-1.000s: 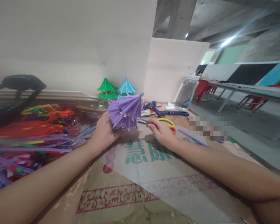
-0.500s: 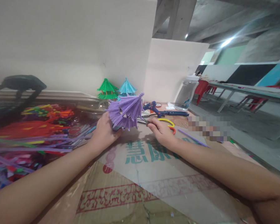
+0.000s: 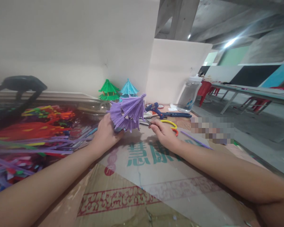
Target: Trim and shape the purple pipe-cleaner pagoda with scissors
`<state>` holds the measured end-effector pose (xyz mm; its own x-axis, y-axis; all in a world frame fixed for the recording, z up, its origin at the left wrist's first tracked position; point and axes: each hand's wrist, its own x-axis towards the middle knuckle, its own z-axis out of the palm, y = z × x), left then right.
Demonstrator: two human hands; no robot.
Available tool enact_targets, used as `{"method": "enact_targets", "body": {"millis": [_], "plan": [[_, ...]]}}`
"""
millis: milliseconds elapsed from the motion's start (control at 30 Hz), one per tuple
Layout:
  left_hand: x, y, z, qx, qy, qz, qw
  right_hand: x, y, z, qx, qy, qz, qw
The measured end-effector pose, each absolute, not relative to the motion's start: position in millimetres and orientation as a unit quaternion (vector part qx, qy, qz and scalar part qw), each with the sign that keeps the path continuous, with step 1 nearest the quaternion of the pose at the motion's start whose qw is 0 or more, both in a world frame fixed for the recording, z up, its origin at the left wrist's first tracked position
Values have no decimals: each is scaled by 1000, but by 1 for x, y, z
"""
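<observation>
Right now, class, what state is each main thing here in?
Purple model: tilted, in the left hand
Green model: standing upright
Blue model: upright, partly hidden
Bottle: standing, lid on
Purple stem: lying loose
Scissors: partly hidden; open or shut unclear
Glue gun: lying down

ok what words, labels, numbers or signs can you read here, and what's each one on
"慧康", big green characters on the cardboard; more green print beyond them is partly covered by the right arm.
Red circles on the cardboard: lettering too blurred to read.
Blue mark on the bottle: too small to read.
</observation>
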<state>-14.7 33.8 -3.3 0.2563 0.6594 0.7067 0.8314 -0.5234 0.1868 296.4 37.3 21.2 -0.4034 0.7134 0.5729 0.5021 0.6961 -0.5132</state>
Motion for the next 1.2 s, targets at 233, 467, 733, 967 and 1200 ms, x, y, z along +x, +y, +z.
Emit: {"method": "enact_targets", "body": {"millis": [233, 467, 733, 967, 1200], "plan": [[-15, 34, -6, -783, -475, -386, 112, 297, 39, 20, -367, -833, 118, 397], [-14, 32, -3, -789, -467, -384, 114, 296, 39, 21, -365, -833, 115, 400], [-13, 33, -3, -784, -474, -385, 112, 297, 37, 22, -363, -824, 136, 414], [-13, 30, -3, -781, -482, -381, 109, 295, 37, 22, -365, -824, 137, 411], [-13, 29, 0, -790, -470, -375, 117, 296, 36, 23, -367, -828, 130, 404]]}}
